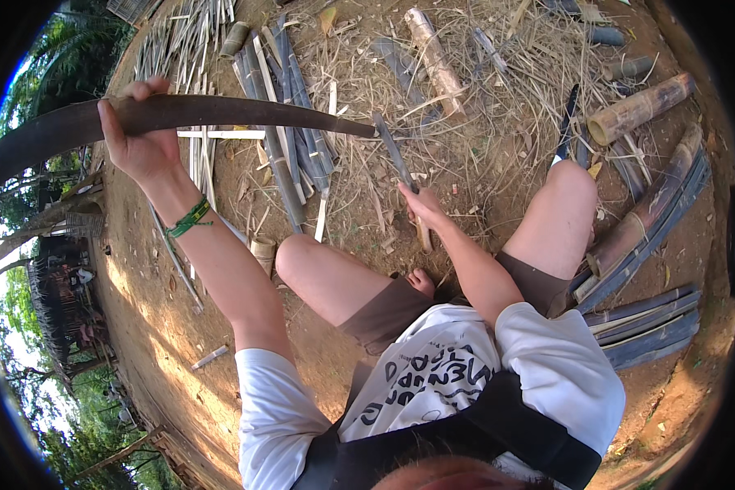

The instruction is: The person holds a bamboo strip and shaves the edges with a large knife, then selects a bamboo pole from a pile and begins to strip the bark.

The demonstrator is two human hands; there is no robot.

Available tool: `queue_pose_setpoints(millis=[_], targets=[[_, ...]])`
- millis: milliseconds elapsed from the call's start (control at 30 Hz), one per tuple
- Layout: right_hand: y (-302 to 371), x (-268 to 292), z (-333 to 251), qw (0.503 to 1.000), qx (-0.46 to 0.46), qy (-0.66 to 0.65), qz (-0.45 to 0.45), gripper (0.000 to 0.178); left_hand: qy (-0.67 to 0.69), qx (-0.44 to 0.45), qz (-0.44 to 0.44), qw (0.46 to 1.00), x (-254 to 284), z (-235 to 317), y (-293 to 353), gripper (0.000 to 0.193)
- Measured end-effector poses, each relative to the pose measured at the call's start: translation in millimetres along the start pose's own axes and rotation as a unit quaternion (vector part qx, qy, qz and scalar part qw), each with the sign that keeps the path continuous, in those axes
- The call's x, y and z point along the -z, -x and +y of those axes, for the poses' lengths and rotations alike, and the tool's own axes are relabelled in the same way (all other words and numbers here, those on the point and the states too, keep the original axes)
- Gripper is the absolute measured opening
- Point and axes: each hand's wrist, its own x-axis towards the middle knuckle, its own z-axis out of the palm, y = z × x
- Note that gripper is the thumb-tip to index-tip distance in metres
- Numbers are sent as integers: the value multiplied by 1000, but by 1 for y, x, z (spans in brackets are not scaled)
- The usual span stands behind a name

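Note:
My left hand [145, 139] is raised at the left, its fingers wrapped around a long dark bamboo piece [245, 111]. This piece runs from the left edge of the view to the middle, looking curved in the fisheye picture. In front of my knees, my right hand [420, 204] is closed around the handle of a machete [394, 153]. The handle's lower end sticks out below the fist. The blade points up and slightly left, its tip at the bamboo's narrow right end; whether they touch I cannot tell.
Split bamboo strips [282, 122] lie ahead on the left, with thin pale slats [184, 49] beyond. Shavings [498, 90] cover the dirt ahead. A bamboo log [645, 109] and stacked split lengths [653, 327] lie at right. A dark narrow blade-like piece [568, 118] is beside my right knee.

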Motion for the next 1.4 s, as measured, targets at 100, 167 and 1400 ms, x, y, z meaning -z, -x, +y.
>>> queue_pose_setpoints(millis=[100, 167, 1400], targets=[[36, -32, -41, 976, -26, -214, -41, 52, 7, -6, 4, 1000, 33, 4, -7, 37], [27, -30, -42, 972, 53, -223, -48, 50, -61, -56, 131, 988, -13, -16, -3, 35], [40, -48, -78, 970, 160, 154, 95, 33, -109, -96, 159, 977, -39, -14, 43, 55]])
